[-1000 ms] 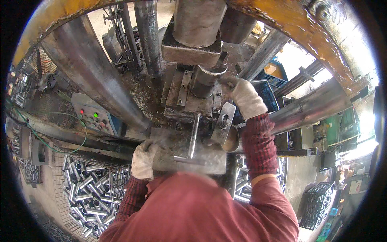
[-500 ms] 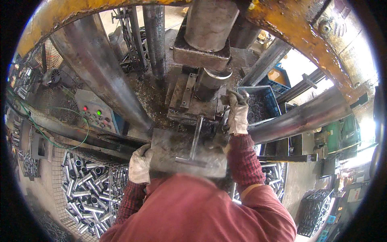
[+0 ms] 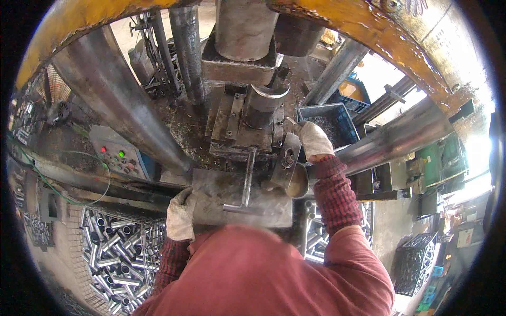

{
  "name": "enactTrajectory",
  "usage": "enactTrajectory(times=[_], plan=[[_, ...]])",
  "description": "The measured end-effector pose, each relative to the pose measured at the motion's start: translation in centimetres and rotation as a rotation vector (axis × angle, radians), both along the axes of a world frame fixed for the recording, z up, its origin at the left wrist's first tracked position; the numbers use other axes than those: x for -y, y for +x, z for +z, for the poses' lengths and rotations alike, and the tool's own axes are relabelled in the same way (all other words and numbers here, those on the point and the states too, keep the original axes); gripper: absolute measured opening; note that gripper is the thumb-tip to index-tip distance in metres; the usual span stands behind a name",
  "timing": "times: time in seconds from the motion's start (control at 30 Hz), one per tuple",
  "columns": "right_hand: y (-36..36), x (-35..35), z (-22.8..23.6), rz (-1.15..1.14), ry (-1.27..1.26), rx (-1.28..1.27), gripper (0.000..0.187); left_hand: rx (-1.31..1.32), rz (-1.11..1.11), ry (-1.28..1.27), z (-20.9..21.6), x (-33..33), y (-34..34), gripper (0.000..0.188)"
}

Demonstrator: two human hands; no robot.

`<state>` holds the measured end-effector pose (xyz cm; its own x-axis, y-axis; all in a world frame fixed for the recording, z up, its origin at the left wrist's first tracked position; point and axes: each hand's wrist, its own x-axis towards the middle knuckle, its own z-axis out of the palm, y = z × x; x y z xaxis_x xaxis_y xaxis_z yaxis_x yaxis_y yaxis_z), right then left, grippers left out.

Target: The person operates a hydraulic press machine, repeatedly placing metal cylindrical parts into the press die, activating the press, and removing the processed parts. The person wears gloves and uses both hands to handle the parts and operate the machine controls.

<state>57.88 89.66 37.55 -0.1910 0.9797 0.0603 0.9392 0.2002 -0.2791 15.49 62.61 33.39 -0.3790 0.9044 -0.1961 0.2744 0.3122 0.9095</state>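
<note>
My left hand [image 3: 180, 217], in a pale work glove, has its fingers curled at the left edge of a flat metal plate [image 3: 211, 184]. A T-shaped metal bar [image 3: 247, 181] lies over the plate, its crosspiece towards me. My gloved right hand [image 3: 316, 140] is between the press die and a dark blue crate. Its fingers are drawn together towards the die, with a thin tip showing that I cannot make out. A round metal die [image 3: 260, 111] with a curved bright rim stands on the bolted base [image 3: 225, 118], under the press ram [image 3: 240, 66].
A slotted metal bracket [image 3: 285, 160] and a round cup-like part [image 3: 298, 181] sit below my right hand. The dark blue crate [image 3: 345, 118] holds dark scraps. Thick steel columns [image 3: 124, 105] flank the press. Left are a control box [image 3: 124, 152] and a wire basket of cut tubes [image 3: 113, 253].
My right hand has turned, its fingers now drawn together towards the die instead of raised and apart. The bracket and cup-like part show more clearly. The view has shifted slightly; my left hand stays at the plate.
</note>
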Motion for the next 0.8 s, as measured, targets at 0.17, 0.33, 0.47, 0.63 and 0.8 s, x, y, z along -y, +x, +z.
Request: enactTrajectory(times=[0.17,0.33,0.47,0.63,0.8], plan=[[-0.4,-0.1,0.1,-0.050,-0.077,0.001,0.025,0.068,-0.003,-0.018,1.0,-0.1,-0.7,0.041],[-1.7,0.4,0.2,-0.116,-0.088,-0.066,0.030,0.059,0.034,-0.009,1.2,0.0,-0.3,0.039],[-1.6,0.9,-1.1,-0.056,0.022,0.047,0.031,-0.006,0.027,0.017,1.1,0.1,-0.2,0.038],[-1.6,0.8,-3.1,-0.058,0.033,-0.012,0.016,0.000,0.046,-0.014,1.2,0.2,-0.4,0.038],[-1.6,0.4,-2.6,0.031,0.067,0.068,0.017,-0.032,0.033,-0.005,0.6,0.1,-0.5,0.039]])
